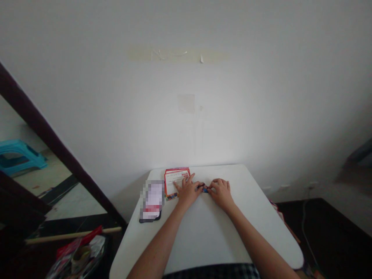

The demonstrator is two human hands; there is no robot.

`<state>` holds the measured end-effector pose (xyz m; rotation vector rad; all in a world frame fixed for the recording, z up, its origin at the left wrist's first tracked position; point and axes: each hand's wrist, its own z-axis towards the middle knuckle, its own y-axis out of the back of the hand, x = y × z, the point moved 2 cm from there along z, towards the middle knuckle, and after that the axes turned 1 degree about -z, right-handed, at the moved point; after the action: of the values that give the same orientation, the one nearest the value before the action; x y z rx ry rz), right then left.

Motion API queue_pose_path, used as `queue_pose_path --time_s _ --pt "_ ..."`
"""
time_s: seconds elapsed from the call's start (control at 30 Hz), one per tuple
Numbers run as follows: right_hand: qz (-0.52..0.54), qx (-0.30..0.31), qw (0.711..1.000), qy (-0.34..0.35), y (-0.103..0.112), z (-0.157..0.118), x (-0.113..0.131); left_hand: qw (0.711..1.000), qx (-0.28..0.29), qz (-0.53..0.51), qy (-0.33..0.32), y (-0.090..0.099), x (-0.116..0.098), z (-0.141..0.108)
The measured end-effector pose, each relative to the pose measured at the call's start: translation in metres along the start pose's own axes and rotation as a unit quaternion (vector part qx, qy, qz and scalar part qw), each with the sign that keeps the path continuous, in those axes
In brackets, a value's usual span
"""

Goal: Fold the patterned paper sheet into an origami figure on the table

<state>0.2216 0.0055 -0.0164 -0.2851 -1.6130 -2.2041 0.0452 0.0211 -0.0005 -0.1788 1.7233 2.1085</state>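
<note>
Pinched nearly closed, the fingertips of both hands meet at one small dark piece, with blue and a little red showing on it. The left hand (188, 190) has the near end of its thumb and forefinger on the piece's (205, 190) left side, its other fingers spread toward the cards (173, 183); whether they touch the top one, I cannot tell. The right hand (221, 192) nips the right side, its remaining fingers curled loosely above. Much of the piece is hidden by the fingers, so its shape is hard to make out from where I stand.

It lies at the far part of the white table (209, 236), between the two hands and just right of the cards. Those are stacked a bit unevenly, red-edged, with printing on the white face and a colourful strip peeping out at the near edge. Left of them rests a phone (151, 201), its screen blurred into squares. Both bare forearms reach in from the table's near side.

Behind the table rises a pale wall (247, 93) with a yellowish band of old tape marks. Off to the left sits a blue stool (20, 155).
</note>
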Motion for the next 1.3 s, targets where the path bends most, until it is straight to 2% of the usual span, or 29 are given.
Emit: queue_pose_path --time_s 0.23,0.63,1.13,1.3 --pt "-0.005 -0.008 1.0 0.0 0.002 0.001 0.0 1.0 0.003 0.004 0.001 -0.003 0.003 0.0" --pt "-0.001 -0.006 1.0 -0.013 0.004 0.001 0.004 0.999 -0.002 0.033 0.01 0.002 -0.005 -0.003" --pt "0.002 0.01 1.0 -0.023 0.006 0.001 0.009 1.0 -0.017 0.02 -0.001 -0.005 -0.002 0.001" --pt "0.014 0.017 0.999 -0.028 0.007 0.0 0.009 1.0 0.019 0.022 0.002 -0.001 0.008 0.003"
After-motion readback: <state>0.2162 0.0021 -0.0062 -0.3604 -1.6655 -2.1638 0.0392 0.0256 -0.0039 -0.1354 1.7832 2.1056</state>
